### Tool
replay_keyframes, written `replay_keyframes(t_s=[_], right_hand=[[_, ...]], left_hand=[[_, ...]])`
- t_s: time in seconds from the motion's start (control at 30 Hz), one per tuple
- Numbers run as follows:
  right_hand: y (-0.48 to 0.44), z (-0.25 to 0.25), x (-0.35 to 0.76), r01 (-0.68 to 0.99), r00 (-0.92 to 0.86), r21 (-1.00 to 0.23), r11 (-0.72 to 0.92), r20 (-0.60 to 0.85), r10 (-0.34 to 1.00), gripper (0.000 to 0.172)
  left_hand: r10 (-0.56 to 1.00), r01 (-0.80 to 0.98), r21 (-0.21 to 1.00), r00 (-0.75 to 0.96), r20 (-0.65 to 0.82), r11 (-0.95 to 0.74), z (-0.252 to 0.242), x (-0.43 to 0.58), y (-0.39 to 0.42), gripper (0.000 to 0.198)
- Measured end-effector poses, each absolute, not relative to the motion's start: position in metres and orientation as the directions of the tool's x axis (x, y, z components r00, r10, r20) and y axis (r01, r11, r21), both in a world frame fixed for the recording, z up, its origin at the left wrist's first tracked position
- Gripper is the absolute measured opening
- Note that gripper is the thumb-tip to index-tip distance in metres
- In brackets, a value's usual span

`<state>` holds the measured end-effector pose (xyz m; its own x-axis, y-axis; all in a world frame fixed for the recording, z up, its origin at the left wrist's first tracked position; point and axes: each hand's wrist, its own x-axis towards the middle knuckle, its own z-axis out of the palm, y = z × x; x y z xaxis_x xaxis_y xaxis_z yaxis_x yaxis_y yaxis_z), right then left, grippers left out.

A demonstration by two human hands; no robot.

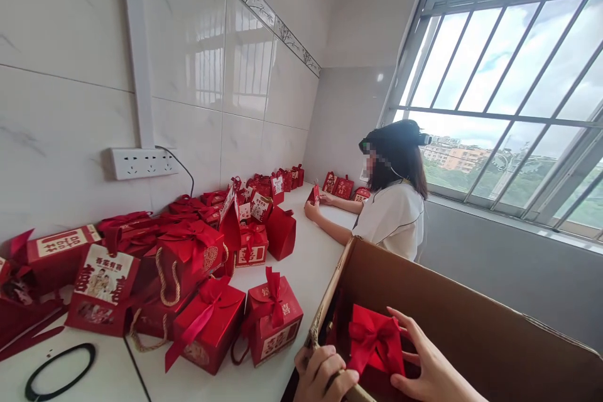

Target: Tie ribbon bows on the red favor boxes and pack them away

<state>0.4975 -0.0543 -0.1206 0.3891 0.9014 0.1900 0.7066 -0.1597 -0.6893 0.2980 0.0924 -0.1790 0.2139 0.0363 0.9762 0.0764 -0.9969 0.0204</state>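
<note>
My right hand (431, 358) is around the side of a small red gift box (377, 342) with a red ribbon bow on top. Fingers lie along its far right side, and the thumb is at its near edge. That gift box is inside a large open cardboard box (452, 289). My left hand (325, 375) has its fingers curled over the cardboard box's near left rim. To the left, on the white table, stand two more bow-topped red boxes, one a red gift box (276, 320) and the other a ribboned box (211, 326).
Many red gift boxes and bags (188, 251) are piled along the tiled wall. A black oval ring (60, 372) lies on the white table (311, 270). Across it, a person in a white shirt (393, 220) holds a red box (315, 195). A power strip (144, 163) is on the wall.
</note>
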Motion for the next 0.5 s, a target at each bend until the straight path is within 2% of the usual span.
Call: replay_keyframes(t_s=[0.07, 0.13, 0.2, 0.27, 0.5], right_hand=[[-0.044, -0.124, 0.496, 0.706, 0.37, -0.685, -0.179, 0.141, 0.918, 0.082], [-0.037, -0.126, 0.5, 0.727, 0.35, -0.66, -0.192, 0.114, 0.93, 0.081], [-0.031, -0.126, 0.507, 0.767, 0.338, -0.614, -0.188, 0.137, 0.931, 0.081], [-0.026, -0.127, 0.515, 0.8, 0.354, -0.569, -0.19, 0.191, 0.916, 0.082], [-0.018, -0.133, 0.531, 0.832, 0.419, -0.503, -0.235, 0.291, 0.86, 0.084]], left_hand=[[0.041, 0.065, 0.025, 0.254, 0.966, -0.998, -0.174, 0.294, 0.089, 0.026], [0.095, 0.029, 0.09, 0.325, 0.941, -0.996, -0.166, 0.287, 0.084, 0.023], [0.17, -0.012, 0.19, 0.39, 0.905, -0.982, -0.156, 0.28, 0.078, 0.027], [0.201, -0.044, 0.241, 0.414, 0.888, -0.97, -0.149, 0.277, 0.075, 0.03], [0.213, -0.034, 0.238, 0.339, 0.916, -0.971, -0.161, 0.291, 0.073, 0.032]])
